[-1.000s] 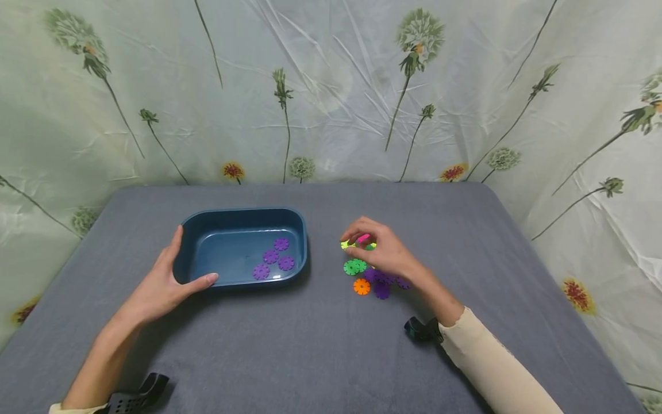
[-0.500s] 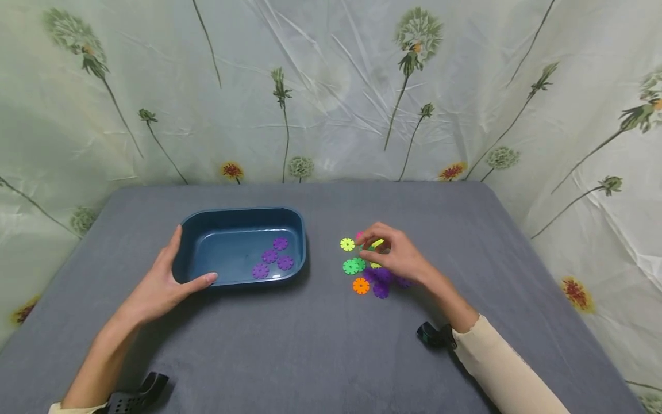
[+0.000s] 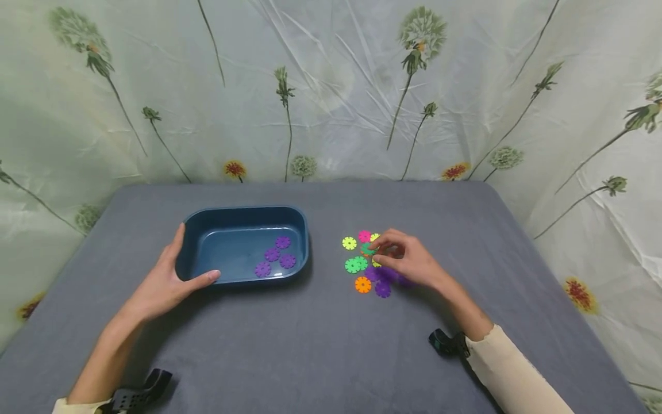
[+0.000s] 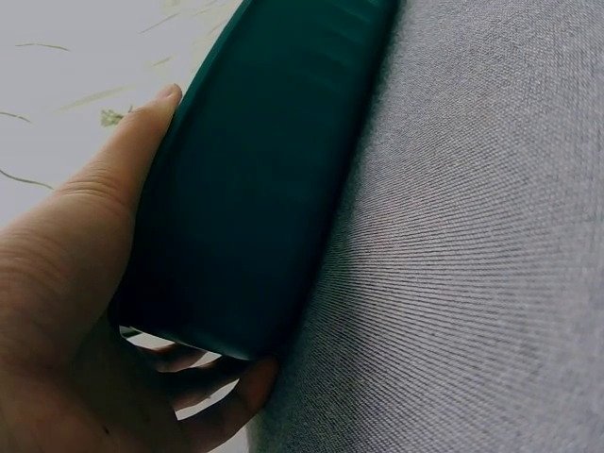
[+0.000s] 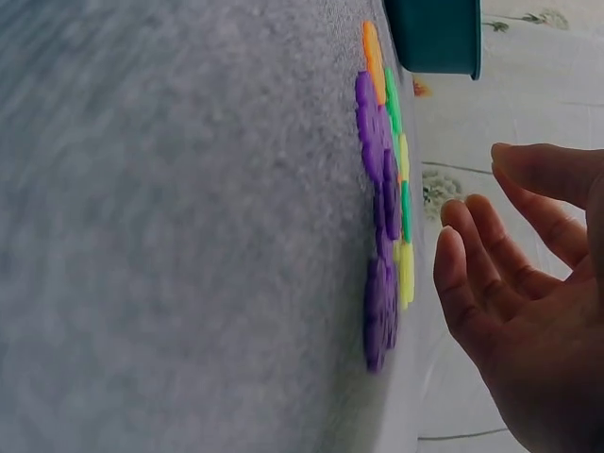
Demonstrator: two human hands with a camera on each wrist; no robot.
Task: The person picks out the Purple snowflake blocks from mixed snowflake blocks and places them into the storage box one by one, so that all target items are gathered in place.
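Note:
My left hand (image 3: 162,279) grips the left end of a blue plastic tub (image 3: 242,216), thumb along the near rim; in the left wrist view its fingers (image 4: 247,394) curl around the tub's end. Several purple notched plastic discs (image 3: 262,269) lie inside, toward the right. My right hand (image 3: 411,260) hovers over a loose group of such discs on the table, fingers loosely bent. Nothing is between thumb and fingers in the right wrist view. The group has a yellow disc (image 3: 349,243), a pink disc (image 3: 364,236), green discs (image 3: 353,265), an orange disc (image 3: 363,284) and purple discs (image 3: 383,288), some partly hidden.
A grey cloth covers the table (image 3: 310,345). Behind it hangs a pale curtain (image 3: 341,86) printed with dandelions. Black straps with camera mounts (image 3: 447,343) sit on both wrists.
My right hand has moved to the right and slightly toward me over the discs, uncovering the pink, yellow and green ones. The left hand and tub stay in place.

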